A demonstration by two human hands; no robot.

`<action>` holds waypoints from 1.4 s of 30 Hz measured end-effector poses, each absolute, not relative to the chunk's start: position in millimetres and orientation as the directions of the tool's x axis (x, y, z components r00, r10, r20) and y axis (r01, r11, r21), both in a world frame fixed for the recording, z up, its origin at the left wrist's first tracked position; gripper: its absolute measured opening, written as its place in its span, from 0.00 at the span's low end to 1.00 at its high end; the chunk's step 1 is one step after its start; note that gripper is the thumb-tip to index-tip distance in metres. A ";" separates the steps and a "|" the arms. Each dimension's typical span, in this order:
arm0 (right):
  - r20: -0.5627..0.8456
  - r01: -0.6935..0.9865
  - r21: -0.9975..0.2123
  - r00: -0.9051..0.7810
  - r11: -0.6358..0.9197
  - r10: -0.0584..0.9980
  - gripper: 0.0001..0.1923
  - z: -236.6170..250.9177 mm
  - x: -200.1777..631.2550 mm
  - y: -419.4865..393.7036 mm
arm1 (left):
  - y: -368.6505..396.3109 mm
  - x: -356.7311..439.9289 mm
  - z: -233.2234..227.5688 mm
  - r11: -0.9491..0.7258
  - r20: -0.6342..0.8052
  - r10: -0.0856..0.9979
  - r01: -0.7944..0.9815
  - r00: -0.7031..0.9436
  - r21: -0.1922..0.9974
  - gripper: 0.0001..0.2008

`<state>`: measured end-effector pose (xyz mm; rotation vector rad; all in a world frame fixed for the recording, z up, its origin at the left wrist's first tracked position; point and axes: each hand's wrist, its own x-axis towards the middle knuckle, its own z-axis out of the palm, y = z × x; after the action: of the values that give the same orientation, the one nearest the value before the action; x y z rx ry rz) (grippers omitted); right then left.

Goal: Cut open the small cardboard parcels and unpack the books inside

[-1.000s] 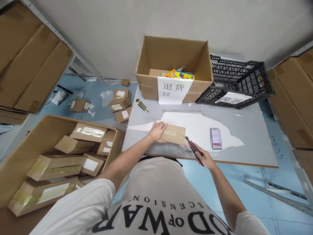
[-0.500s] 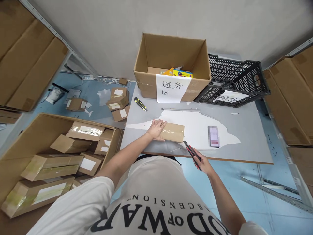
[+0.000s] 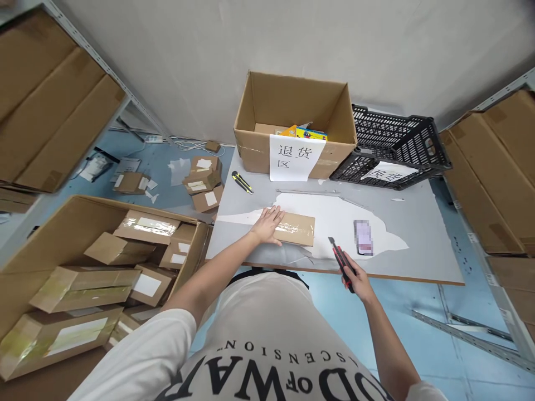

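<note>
A flat brown taped parcel (image 3: 297, 229) lies near the front edge of the grey table (image 3: 418, 234). My left hand (image 3: 267, 224) rests flat on its left end, fingers spread. My right hand (image 3: 358, 281) grips a red and black utility knife (image 3: 340, 260) just off the table's front edge. The blade end points up toward the table, a short way right of the parcel and not touching it. A phone (image 3: 363, 237) lies on the table to the right of the knife tip.
An open cardboard box (image 3: 295, 125) with a paper sign and a black plastic crate (image 3: 393, 147) stand at the table's back. A yellow and black knife (image 3: 242, 182) lies at back left. A large carton (image 3: 79, 223) of parcels sits on the floor at left. Shelves flank both sides.
My right hand with the red knife has pulled away from the parcel's right corner, rightward and toward me. My left hand stays on the parcel.
</note>
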<state>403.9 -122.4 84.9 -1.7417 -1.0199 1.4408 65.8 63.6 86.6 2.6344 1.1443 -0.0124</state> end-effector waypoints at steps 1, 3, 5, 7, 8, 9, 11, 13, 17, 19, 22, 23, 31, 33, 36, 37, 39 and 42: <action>-0.459 0.157 -0.867 0.114 -0.472 0.881 0.42 86.6 408.5 -120.4 | 59.0 64.4 86.5 -0.656 -0.100 0.718 0.717 0.689 0.235 0.56; -0.424 0.204 -0.874 0.125 -0.441 0.897 0.40 92.0 414.5 -111.3 | 44.6 60.1 85.4 -0.665 -0.066 0.720 0.714 0.691 0.221 0.49; -0.383 0.329 -0.858 0.101 -0.394 0.918 0.37 101.3 413.8 -94.7 | 25.0 53.6 82.0 -0.671 -0.034 0.722 0.711 0.691 0.211 0.40; -0.325 0.502 -0.815 0.019 -0.290 0.946 0.34 114.7 404.7 -71.6 | 5.0 46.0 76.0 -0.663 -0.019 0.731 0.717 0.682 0.215 0.31; -0.289 0.586 -0.784 -0.054 -0.203 0.956 0.34 122.5 397.1 -58.4 | -3.4 42.5 72.4 -0.653 -0.017 0.741 0.725 0.672 0.220 0.28; -0.248 0.661 -0.745 -0.142 -0.095 0.958 0.34 130.6 387.6 -44.7 | -10.1 39.5 68.6 -0.641 -0.015 0.750 0.733 0.661 0.226 0.26; -0.185 0.739 -0.657 -0.349 0.148 0.919 0.33 145.8 363.9 -17.5 | -18.0 35.9 61.6 -0.621 -0.008 0.767 0.746 0.641 0.239 0.25; -0.181 0.730 -0.593 -0.531 0.339 0.828 0.32 157.8 336.5 7.0 | -19.9 35.5 56.4 -0.608 0.001 0.778 0.753 0.628 0.251 0.25; -0.258 0.683 -0.508 -0.702 0.524 0.664 0.31 168.3 285.5 41.3 | -18.0 38.5 52.7 -0.587 0.007 0.793 0.760 0.609 0.278 0.26; -0.312 0.691 -0.460 -0.714 0.558 0.627 0.30 168.7 268.3 50.7 | -18.0 39.2 52.9 -0.582 0.014 0.796 0.758 0.605 0.294 0.26; -0.378 0.704 -0.392 -0.710 0.592 0.594 0.29 166.8 255.2 57.3 | -18.8 38.7 53.8 -0.579 0.021 0.797 0.753 0.604 0.313 0.26; -0.390 0.708 -0.372 -0.706 0.600 0.592 0.29 166.1 253.5 57.9 | -18.9 38.4 54.1 -0.579 0.022 0.796 0.752 0.605 0.316 0.26; -0.421 0.741 -0.269 -0.665 0.616 0.617 0.30 162.3 252.5 57.6 | -18.9 37.9 57.2 -0.582 0.019 0.797 0.758 0.604 0.294 0.26; -0.426 0.744 -0.235 -0.657 0.625 0.622 0.31 160.9 251.4 58.4 | -18.7 38.0 57.6 -0.583 0.018 0.797 0.759 0.604 0.290 0.26; -0.426 0.736 -0.183 -0.656 0.651 0.623 0.32 158.1 248.9 59.4 | -17.4 37.9 56.9 -0.583 0.016 0.797 0.762 0.604 0.282 0.25; -0.424 0.731 -0.165 -0.658 0.662 0.622 0.32 157.3 248.0 59.7 | -16.7 37.8 56.2 -0.584 0.015 0.796 0.763 0.605 0.277 0.25; -0.421 0.721 -0.131 -0.662 0.680 0.621 0.33 156.5 246.6 60.4 | -14.9 37.6 54.3 -0.584 0.012 0.797 0.767 0.603 0.266 0.24; -0.424 0.706 -0.097 -0.667 0.701 0.613 0.33 157.9 245.0 61.8 | -11.6 37.5 49.8 -0.582 0.013 0.801 0.775 0.598 0.244 0.22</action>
<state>245.0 61.8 157.9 -1.3023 -3.2269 0.4559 37.5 -11.6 49.8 2.6122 1.3077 0.1793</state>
